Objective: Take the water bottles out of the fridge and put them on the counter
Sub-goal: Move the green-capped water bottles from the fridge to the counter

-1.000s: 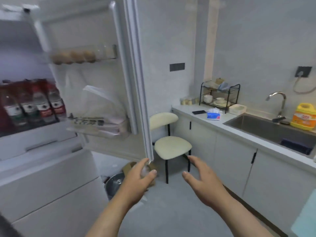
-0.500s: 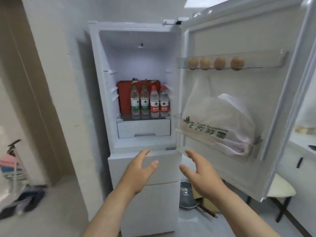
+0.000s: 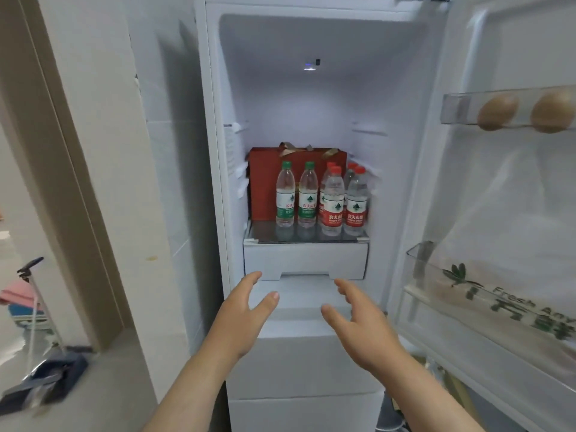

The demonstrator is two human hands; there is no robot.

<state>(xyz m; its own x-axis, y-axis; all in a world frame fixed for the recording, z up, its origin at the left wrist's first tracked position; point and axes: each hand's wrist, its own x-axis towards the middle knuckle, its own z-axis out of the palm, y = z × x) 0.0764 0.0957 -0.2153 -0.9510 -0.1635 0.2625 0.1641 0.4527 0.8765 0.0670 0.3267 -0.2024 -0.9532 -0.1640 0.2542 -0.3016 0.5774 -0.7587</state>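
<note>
Both hands, left (image 3: 246, 319) and right (image 3: 363, 325), spread empty below the shelf (image 3: 305, 236). Bottles (image 3: 322, 198) at twelve o'clock stand packed; a careless grab likely topples neighbours.

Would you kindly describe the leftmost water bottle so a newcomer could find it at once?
Look inside the open fridge, on the glass shelf before the red gift bag. The leftmost bottle has a green cap and label, unlike the red-capped bottles further right.
</note>
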